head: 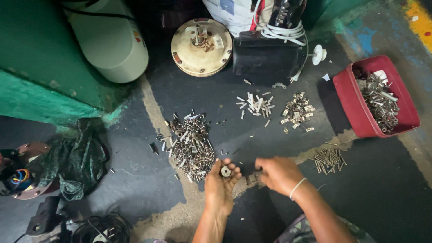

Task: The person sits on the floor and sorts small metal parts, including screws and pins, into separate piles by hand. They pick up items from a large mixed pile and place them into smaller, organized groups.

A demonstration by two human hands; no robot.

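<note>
On the dark floor, low in the view, the left hand lies palm up with its fingers curled loosely half open, cradling a small round metal part with a hole in its middle. Just beside it, the right hand is closed palm down over a small grey piece that pokes out towards the left hand; a white band circles its wrist. Just beyond the left hand sits a large pile of mixed screws. Farther off lie a small heap of white pieces and a cluster of brass clips. Long brass screws lie near the right hand, next to a red tub full of metal hardware.
</note>
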